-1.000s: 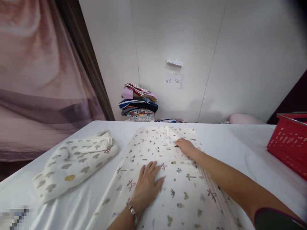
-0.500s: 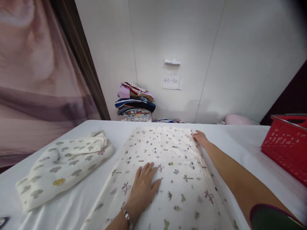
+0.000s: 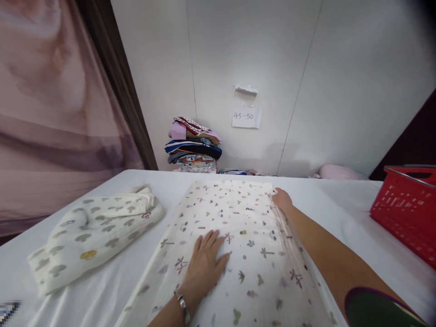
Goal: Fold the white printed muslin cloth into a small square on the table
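Observation:
A white muslin blanket point(image 3: 252, 218), printed with small palm trees and leaves, lies folded into a long rectangle in front of me. My left hand point(image 3: 206, 261) rests flat on its middle, fingers stretched out, with a silver bracelet on the wrist. At the far right corner, my right hand point(image 3: 282, 200) is closed on the blanket's edge, its fingertips partly hidden. Along the right side the layers show as narrow ridges. Left of it lies a second folded cloth point(image 3: 102, 227), white with grey cloud-like shapes and one yellow spot, touched by neither hand.
Both cloths lie on a white-covered table point(image 3: 340, 218). A red plastic basket point(image 3: 402, 204) stands at the right. Beyond the far edge are a stack of folded clothes point(image 3: 194, 147) and a pink bundle point(image 3: 339, 171). A pink curtain point(image 3: 51, 113) hangs at the left.
My right hand has curled in at the blanket's far right corner, and the right edge is slightly drawn in. My left hand keeps its place on the cloth.

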Demonstrator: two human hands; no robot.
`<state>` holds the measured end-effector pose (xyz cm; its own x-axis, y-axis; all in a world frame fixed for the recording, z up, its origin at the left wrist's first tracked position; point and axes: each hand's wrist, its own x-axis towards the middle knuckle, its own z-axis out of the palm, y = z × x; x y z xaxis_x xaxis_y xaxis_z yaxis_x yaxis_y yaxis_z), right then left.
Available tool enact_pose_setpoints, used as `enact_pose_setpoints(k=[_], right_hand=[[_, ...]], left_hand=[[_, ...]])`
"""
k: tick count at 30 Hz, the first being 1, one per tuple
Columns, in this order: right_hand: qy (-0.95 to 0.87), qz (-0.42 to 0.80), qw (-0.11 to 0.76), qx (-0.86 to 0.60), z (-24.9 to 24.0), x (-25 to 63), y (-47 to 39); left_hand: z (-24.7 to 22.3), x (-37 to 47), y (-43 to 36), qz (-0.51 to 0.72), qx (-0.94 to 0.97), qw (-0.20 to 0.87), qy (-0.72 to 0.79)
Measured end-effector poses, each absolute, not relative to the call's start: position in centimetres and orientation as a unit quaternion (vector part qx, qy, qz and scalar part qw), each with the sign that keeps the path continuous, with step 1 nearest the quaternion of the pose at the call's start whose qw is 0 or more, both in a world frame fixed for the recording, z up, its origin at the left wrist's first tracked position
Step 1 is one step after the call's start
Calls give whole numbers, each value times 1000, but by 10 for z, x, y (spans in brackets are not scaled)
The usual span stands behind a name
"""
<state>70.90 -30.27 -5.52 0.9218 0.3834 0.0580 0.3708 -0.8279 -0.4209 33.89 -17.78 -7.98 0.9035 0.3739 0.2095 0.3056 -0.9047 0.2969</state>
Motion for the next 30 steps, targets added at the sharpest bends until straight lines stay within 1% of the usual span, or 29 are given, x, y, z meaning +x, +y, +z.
enact_pose_setpoints(k=[5, 9, 16, 21, 23, 26, 28, 30], right_hand=[[-222, 13, 153, -963, -52, 681, -318], [-251, 24, 118, -960, -50, 650, -339], [-280, 34, 107, -953, -44, 590, -384], [-286, 39, 99, -952, -42, 557, -411], [-287, 43, 94, -952, -42, 547, -420], [-285, 46, 87, -953, -42, 535, -431], [-282, 44, 86, -955, -42, 529, -435], [-277, 42, 87, -956, -41, 525, -437]], left_hand=[[-74, 339, -181, 128, 964, 154, 175], [-66, 339, -185, 108, 965, 163, 175], [-57, 341, -184, 82, 962, 186, 185], [-29, 337, -179, 22, 944, 241, 223], [-18, 325, -174, 6, 941, 246, 231], [-13, 293, -163, 4, 953, 185, 239], [-22, 266, -154, 18, 955, 123, 270], [-34, 236, -148, 29, 949, 87, 302]])
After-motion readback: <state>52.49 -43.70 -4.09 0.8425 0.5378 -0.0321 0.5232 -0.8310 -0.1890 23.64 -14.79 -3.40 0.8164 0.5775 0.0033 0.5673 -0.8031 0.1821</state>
